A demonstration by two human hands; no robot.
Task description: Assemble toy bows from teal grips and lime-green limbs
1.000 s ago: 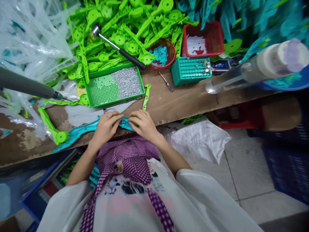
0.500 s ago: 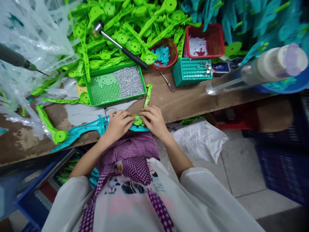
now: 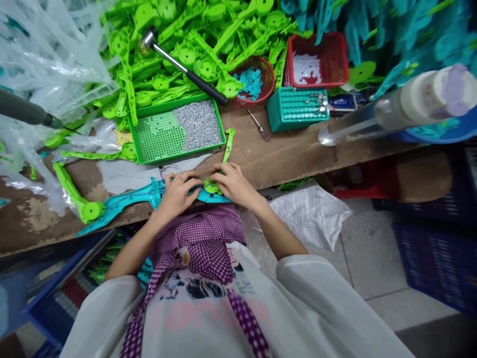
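Note:
A long blue plastic part (image 3: 128, 199) lies along the bench edge in front of me, with thin wires near its middle. My left hand (image 3: 181, 191) grips the blue part, its fingers curled over it and its thumb pointing toward the round end of a green plastic arm (image 3: 210, 186). That round end rests on the blue part, and the slim end of the arm points away from me. My right hand (image 3: 235, 185) holds the green arm, fingers bent over its round end. The fingertips partly cover the spot where the two parts meet.
Beyond my hands stands a green tray (image 3: 156, 136) of small metal screws. A hammer (image 3: 186, 69) lies on heaped green parts. A screwdriver (image 3: 258, 124), a teal basket (image 3: 296, 119) and a bottle (image 3: 402, 107) are to the right. At left hangs a power screwdriver (image 3: 26, 109).
My right hand has shifted slightly left, further over the round end of the green arm. My left hand's fingers have shifted a little on the blue part.

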